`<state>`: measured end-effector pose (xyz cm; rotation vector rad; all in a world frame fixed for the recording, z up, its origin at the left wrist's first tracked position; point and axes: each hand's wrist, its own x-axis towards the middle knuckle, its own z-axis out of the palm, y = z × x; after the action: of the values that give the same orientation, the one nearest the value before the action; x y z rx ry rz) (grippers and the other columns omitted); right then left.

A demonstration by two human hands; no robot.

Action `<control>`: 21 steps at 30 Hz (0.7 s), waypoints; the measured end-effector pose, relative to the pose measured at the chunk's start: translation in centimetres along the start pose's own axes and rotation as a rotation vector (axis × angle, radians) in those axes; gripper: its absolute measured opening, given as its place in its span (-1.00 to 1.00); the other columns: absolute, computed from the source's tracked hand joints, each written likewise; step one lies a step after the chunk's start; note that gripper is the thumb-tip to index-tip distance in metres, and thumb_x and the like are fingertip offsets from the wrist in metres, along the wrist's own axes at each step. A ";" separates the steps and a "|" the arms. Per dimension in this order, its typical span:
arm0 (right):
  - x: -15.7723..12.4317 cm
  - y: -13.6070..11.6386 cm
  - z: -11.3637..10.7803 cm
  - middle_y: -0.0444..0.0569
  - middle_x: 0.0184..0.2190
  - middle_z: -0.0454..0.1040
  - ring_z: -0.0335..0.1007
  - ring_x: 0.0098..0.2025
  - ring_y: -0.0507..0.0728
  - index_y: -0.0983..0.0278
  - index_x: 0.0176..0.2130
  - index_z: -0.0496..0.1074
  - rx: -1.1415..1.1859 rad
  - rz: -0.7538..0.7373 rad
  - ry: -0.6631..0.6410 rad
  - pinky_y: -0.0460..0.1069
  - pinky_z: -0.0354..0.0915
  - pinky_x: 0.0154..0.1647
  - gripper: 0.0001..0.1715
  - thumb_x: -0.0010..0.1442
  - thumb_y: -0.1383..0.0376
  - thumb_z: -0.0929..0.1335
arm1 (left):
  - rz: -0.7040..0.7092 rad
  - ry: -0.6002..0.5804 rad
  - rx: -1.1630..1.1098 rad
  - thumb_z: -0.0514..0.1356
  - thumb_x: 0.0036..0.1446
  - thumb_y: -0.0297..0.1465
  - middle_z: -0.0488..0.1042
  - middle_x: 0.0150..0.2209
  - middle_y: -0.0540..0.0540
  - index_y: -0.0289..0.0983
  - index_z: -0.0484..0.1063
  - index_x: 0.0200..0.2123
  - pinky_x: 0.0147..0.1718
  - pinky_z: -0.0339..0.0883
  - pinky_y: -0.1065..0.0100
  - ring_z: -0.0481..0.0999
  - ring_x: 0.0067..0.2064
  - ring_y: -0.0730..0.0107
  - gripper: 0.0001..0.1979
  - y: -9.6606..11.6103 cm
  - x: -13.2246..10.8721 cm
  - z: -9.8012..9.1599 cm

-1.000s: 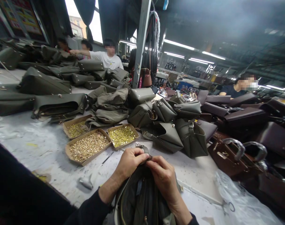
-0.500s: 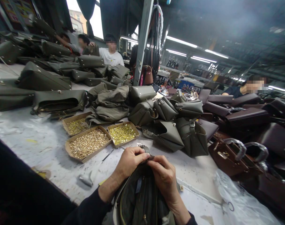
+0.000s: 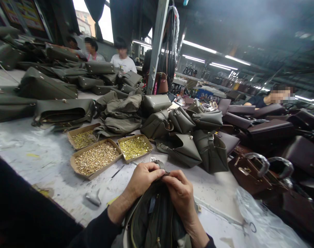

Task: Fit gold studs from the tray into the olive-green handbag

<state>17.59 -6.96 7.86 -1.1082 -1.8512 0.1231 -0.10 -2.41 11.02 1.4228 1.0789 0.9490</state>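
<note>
A dark olive handbag (image 3: 152,220) stands open toward me at the table's near edge, its dark lining and a zip showing. At the bag's far rim, my left hand (image 3: 146,175) is closed on a short strap (image 3: 160,165) with a metal buckle (image 3: 153,159) at its end. My right hand (image 3: 180,191) pinches the same rim just to the right, fingertips almost meeting the left thumb. Whatever small part lies between the fingertips is hidden. Beyond my hands sit cardboard trays of gold-coloured metal pieces, one larger tray (image 3: 95,175) and two smaller.
Olive handbags (image 3: 182,148) are heaped across the far side of the table. Brown handbags (image 3: 255,172) crowd the right, with clear plastic wrap (image 3: 268,220) in front. A grey metal tool (image 3: 93,198) lies left of my forearm. A post (image 3: 157,48) rises behind; several people sit farther back.
My hands keep nearly the same grip on the bag's rim. In the background, a person at the far left has lowered an olive bag that was held up.
</note>
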 end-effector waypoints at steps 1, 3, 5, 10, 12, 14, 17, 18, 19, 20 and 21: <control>0.0 0.0 0.0 -0.05 -0.30 0.43 0.44 -0.31 0.06 0.17 -0.18 0.59 0.006 0.009 0.003 -0.08 0.35 -0.32 -0.77 0.36 0.40 0.32 | 0.004 0.001 0.004 0.30 0.03 -0.17 0.34 -0.56 0.02 -0.31 0.45 -0.57 -0.42 0.14 0.38 0.29 -0.44 0.40 -0.68 0.1 0.0 0.0; 0.2 -0.2 -0.1 -0.05 -0.30 0.42 0.43 -0.31 0.06 0.18 -0.20 0.59 0.017 0.024 0.010 -0.09 0.35 -0.33 -0.79 0.36 0.37 0.34 | 0.007 -0.002 0.008 0.30 0.03 -0.17 0.35 -0.56 0.01 -0.31 0.46 -0.57 -0.41 0.15 0.38 0.29 -0.43 0.40 -0.67 0.2 -0.1 0.1; 0.5 -0.4 -0.2 -0.06 -0.31 0.42 0.44 -0.32 0.06 0.18 -0.21 0.59 0.018 0.038 0.009 -0.09 0.35 -0.33 -0.80 0.35 0.36 0.35 | 0.001 0.000 0.005 0.30 0.04 -0.16 0.37 -0.54 0.00 -0.31 0.49 -0.55 -0.40 0.16 0.38 0.31 -0.43 0.39 -0.67 0.2 -0.1 0.1; 0.8 -0.7 0.0 -0.06 -0.30 0.43 0.42 -0.31 0.06 0.18 -0.19 0.57 0.018 0.064 -0.023 -0.08 0.34 -0.30 -0.81 0.36 0.37 0.34 | -0.016 0.006 -0.010 0.30 0.04 -0.13 0.40 -0.53 -0.02 -0.32 0.53 -0.50 -0.41 0.17 0.38 0.33 -0.42 0.37 -0.65 -0.4 0.1 0.0; 0.9 -0.8 0.1 -0.07 -0.30 0.43 0.42 -0.30 0.06 0.19 -0.20 0.55 0.062 0.082 -0.011 -0.08 0.34 -0.30 -0.83 0.35 0.39 0.34 | -0.008 0.006 -0.017 0.30 0.05 -0.13 0.40 -0.53 -0.02 -0.32 0.53 -0.50 -0.42 0.17 0.38 0.34 -0.42 0.36 -0.65 -0.5 0.2 0.0; 1.0 -1.0 0.1 -0.11 -0.33 0.43 0.40 -0.32 0.06 0.20 -0.23 0.50 0.104 0.121 0.018 -0.09 0.33 -0.31 -0.88 0.30 0.40 0.37 | 0.000 0.007 -0.021 0.30 0.05 -0.13 0.40 -0.54 -0.02 -0.32 0.53 -0.51 -0.41 0.17 0.38 0.34 -0.43 0.37 -0.66 -0.5 0.2 0.0; 1.4 -1.2 0.1 -0.17 -0.41 0.37 0.34 -0.39 0.05 0.21 -0.30 0.41 0.138 0.200 0.061 -0.09 0.29 -0.37 -0.88 0.21 0.41 0.42 | -0.012 0.010 -0.016 0.30 0.04 -0.14 0.40 -0.54 -0.02 -0.33 0.53 -0.51 -0.41 0.17 0.37 0.33 -0.44 0.37 -0.66 -0.3 0.1 0.0; 1.6 -1.3 0.0 -0.18 -0.42 0.35 0.32 -0.40 0.05 0.21 -0.31 0.39 0.150 0.225 0.072 -0.10 0.28 -0.39 -0.86 0.19 0.41 0.43 | -0.017 0.009 -0.013 0.30 0.04 -0.13 0.40 -0.54 -0.02 -0.33 0.54 -0.51 -0.42 0.16 0.37 0.33 -0.44 0.38 -0.66 -0.3 0.1 0.1; 1.8 -1.4 -0.1 -0.18 -0.40 0.34 0.32 -0.40 0.04 0.22 -0.32 0.39 0.169 0.247 0.078 -0.10 0.29 -0.40 -0.86 0.18 0.41 0.43 | -0.020 0.008 -0.012 0.30 0.04 -0.13 0.40 -0.54 -0.02 -0.33 0.54 -0.51 -0.42 0.16 0.37 0.32 -0.44 0.38 -0.65 -0.3 0.1 0.1; 1.9 -1.4 -0.1 -0.15 -0.36 0.36 0.33 -0.38 0.04 0.22 -0.31 0.40 0.192 0.267 0.078 -0.10 0.30 -0.38 -0.86 0.16 0.41 0.43 | -0.020 0.004 -0.012 0.30 0.04 -0.12 0.40 -0.54 -0.02 -0.33 0.54 -0.50 -0.43 0.15 0.37 0.32 -0.44 0.37 -0.65 -0.3 0.1 0.1; 2.0 -1.4 -0.2 -0.12 -0.30 0.38 0.36 -0.35 0.05 0.23 -0.31 0.41 0.216 0.285 0.077 -0.10 0.32 -0.36 -0.87 0.16 0.41 0.43 | -0.017 0.002 -0.010 0.30 0.04 -0.12 0.40 -0.54 -0.02 -0.33 0.55 -0.49 -0.42 0.15 0.37 0.32 -0.43 0.37 -0.64 -0.4 0.2 0.1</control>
<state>16.53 -6.40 10.03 -1.1993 -1.5632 0.4294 -0.03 -2.27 10.62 1.4028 1.0845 0.9424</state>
